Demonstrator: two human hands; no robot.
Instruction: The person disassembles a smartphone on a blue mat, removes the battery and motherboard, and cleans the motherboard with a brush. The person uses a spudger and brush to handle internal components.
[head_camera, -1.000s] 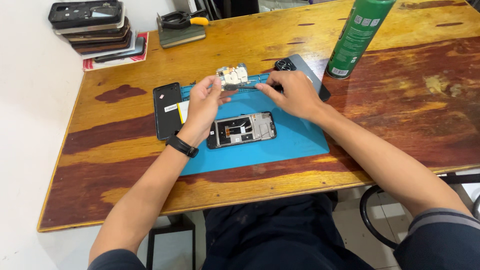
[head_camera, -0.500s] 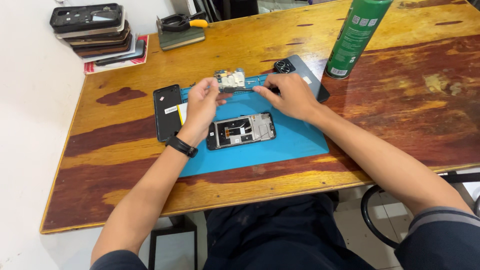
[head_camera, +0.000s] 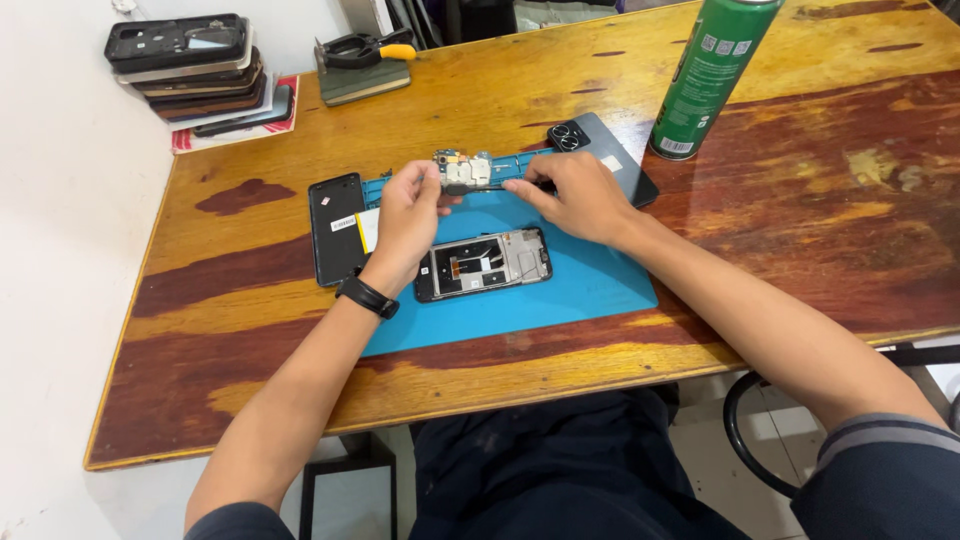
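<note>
A wooden tabletop (head_camera: 800, 220) is covered in part by a blue mat (head_camera: 590, 285). An opened phone frame (head_camera: 482, 264) is laid on the mat. The left hand (head_camera: 405, 215) is closed on a small circuit board (head_camera: 462, 172) above the mat's far edge; a thin dark tool, barely visible, is pinched in the right hand (head_camera: 575, 195) beside it.

Worn wooden table (head_camera: 800, 200), white wall (head_camera: 50, 250), tiled floor (head_camera: 720, 450)

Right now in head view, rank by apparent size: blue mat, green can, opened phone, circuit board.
1. blue mat
2. green can, though cropped at the top
3. opened phone
4. circuit board, partly hidden by fingers
</note>
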